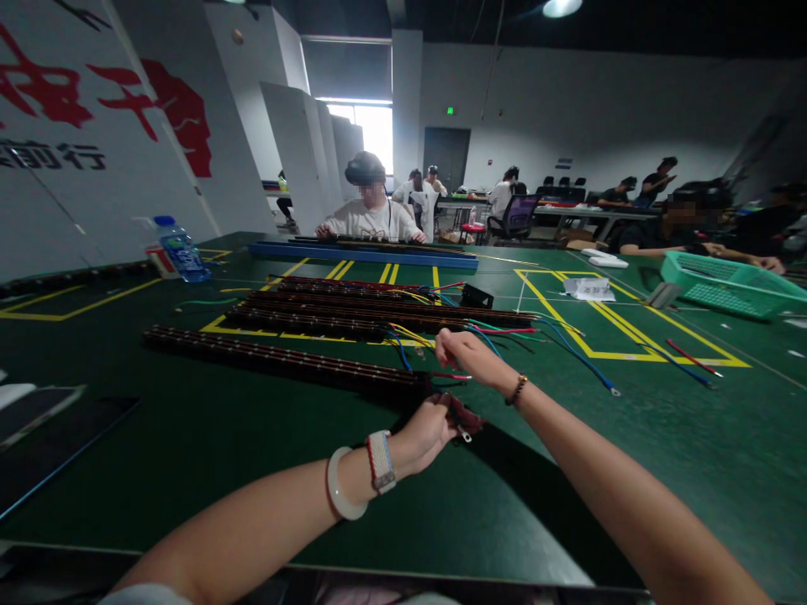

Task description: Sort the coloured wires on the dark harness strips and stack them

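Observation:
A long dark strip with rows of small shiny spots [283,360] lies across the green table in front of me. At its right end my left hand [425,433] is closed on a dark cable, whose metal ring terminal [466,437] sticks out past the fingers. Just beyond that end is my right hand [459,349], raised with curled fingers; what they hold, if anything, is hidden. A red lead [459,377] comes out of the strip between the two hands. Yellow wires [413,335] from a strip behind run close to the right fingers.
More dark strips [315,322] with coloured leads lie behind. Loose blue [684,370] and red cables [693,357] lie right, near a green basket [725,281]. A bottle [182,252] stands left. Across the table, a person [371,210] sits behind a blue rail [366,256].

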Action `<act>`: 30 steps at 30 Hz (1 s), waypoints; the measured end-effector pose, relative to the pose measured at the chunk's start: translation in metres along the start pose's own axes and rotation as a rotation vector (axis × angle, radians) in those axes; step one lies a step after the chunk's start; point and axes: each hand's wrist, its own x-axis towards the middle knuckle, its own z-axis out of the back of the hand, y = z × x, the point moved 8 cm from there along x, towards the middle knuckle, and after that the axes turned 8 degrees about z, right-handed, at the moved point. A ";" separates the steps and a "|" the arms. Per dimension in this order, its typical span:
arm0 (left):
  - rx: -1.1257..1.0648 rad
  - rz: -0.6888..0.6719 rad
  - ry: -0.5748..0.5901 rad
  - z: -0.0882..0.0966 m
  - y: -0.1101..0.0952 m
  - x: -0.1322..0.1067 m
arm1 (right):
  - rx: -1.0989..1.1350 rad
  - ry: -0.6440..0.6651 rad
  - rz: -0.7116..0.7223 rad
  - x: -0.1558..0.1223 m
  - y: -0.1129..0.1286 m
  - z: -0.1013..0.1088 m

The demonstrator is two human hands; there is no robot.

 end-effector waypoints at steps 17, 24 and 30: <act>0.304 0.173 -0.061 0.006 -0.008 -0.005 | 0.021 0.054 -0.190 -0.064 -0.090 -0.028; 0.639 0.328 0.069 0.015 -0.016 -0.004 | 0.053 0.051 -0.220 -0.065 -0.092 -0.027; 0.726 0.426 0.143 0.025 -0.018 -0.002 | 0.065 0.029 -0.198 -0.064 -0.093 -0.028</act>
